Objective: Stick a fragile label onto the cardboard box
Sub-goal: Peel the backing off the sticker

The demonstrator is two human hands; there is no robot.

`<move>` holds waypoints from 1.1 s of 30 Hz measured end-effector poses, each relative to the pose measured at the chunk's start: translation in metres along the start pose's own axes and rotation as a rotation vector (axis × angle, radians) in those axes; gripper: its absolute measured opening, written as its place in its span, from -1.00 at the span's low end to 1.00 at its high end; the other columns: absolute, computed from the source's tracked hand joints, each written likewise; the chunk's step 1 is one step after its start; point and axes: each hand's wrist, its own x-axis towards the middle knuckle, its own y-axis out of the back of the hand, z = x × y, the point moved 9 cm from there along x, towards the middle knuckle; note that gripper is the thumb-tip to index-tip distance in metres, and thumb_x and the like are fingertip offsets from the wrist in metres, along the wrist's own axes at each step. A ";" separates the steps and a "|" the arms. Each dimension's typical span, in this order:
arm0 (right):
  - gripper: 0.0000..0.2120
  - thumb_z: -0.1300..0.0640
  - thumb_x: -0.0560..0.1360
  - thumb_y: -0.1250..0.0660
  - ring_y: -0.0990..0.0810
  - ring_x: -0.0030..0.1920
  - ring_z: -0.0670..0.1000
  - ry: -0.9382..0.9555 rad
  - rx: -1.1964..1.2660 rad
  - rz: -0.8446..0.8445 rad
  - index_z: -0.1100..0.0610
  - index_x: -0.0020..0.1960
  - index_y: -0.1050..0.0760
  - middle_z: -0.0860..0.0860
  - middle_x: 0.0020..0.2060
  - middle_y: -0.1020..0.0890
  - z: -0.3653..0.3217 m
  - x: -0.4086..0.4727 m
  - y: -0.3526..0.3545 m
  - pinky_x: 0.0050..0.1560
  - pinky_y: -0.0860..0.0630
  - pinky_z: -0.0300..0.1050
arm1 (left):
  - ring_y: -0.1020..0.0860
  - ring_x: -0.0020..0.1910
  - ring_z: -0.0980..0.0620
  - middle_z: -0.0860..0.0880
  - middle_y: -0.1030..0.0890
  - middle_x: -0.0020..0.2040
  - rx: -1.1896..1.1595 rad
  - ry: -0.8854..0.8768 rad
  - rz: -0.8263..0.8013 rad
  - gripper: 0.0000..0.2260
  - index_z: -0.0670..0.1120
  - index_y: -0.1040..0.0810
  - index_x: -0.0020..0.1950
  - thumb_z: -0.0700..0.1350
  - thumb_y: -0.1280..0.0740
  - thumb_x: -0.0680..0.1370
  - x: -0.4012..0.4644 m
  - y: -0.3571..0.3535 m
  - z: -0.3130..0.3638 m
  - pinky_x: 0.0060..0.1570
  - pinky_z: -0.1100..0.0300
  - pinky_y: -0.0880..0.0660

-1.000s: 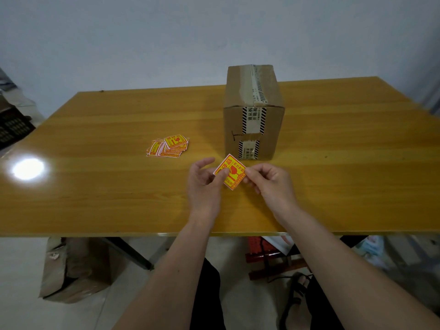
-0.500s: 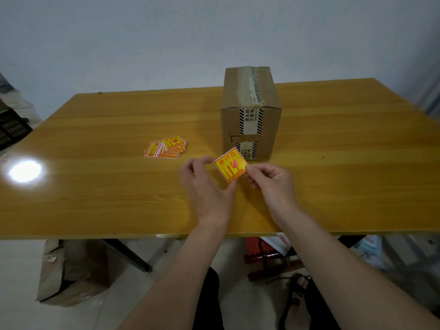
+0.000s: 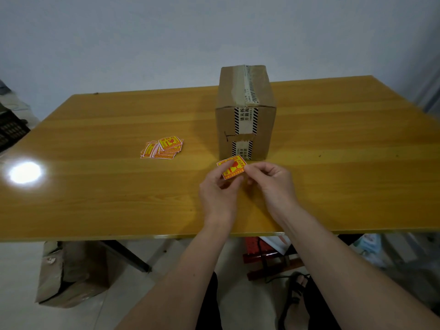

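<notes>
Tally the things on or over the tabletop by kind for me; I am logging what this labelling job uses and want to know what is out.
Cardboard box: 1
Fragile label held in both hands: 1
Pile of spare labels: 1 pile; its labels overlap too much to count
Total: 3 items, on the table
Left hand and right hand each pinch the held label.

Since a second ago: fragile label (image 3: 232, 167) turned in the fingers, now tilted with one corner up, just in front of the cardboard box (image 3: 245, 120). Left hand (image 3: 217, 195) curled up closer, thumb now over the sticker's face. Right hand (image 3: 271, 181) pinching its right edge a bit higher than before.
</notes>
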 end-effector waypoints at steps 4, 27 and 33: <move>-0.91 0.22 0.45 -0.38 -0.49 -0.36 -0.08 -0.034 -0.036 -0.066 0.19 -0.21 -0.63 0.18 -0.30 -0.58 0.005 0.002 -0.002 -0.16 -0.47 -0.20 | -0.61 -0.10 0.14 0.03 -0.66 0.01 0.013 0.014 0.049 -0.71 0.00 -0.63 0.11 -0.25 -0.45 0.43 0.000 0.005 -0.003 -0.08 0.36 -0.52; -0.90 0.19 0.48 -0.33 -0.52 -0.33 -0.13 0.017 -0.149 -0.132 0.18 -0.15 -0.61 0.01 -0.32 -0.62 0.002 -0.001 -0.008 -0.20 -0.51 -0.30 | -0.45 -0.25 0.14 0.08 -0.34 -0.05 0.042 -0.022 0.195 -0.63 0.09 -0.56 0.08 -0.23 -0.50 0.36 -0.002 0.021 0.008 -0.25 0.53 -0.43; -0.90 0.21 0.50 -0.32 -0.52 -0.31 -0.12 0.034 -0.203 -0.123 0.17 -0.16 -0.60 0.03 -0.29 -0.62 0.001 -0.002 -0.008 -0.22 -0.51 -0.32 | -0.59 -0.08 0.01 -0.08 -0.61 0.07 -0.008 -0.067 0.125 -0.61 0.10 -0.53 0.08 -0.29 -0.47 0.38 -0.001 0.014 0.004 -0.19 0.34 -0.49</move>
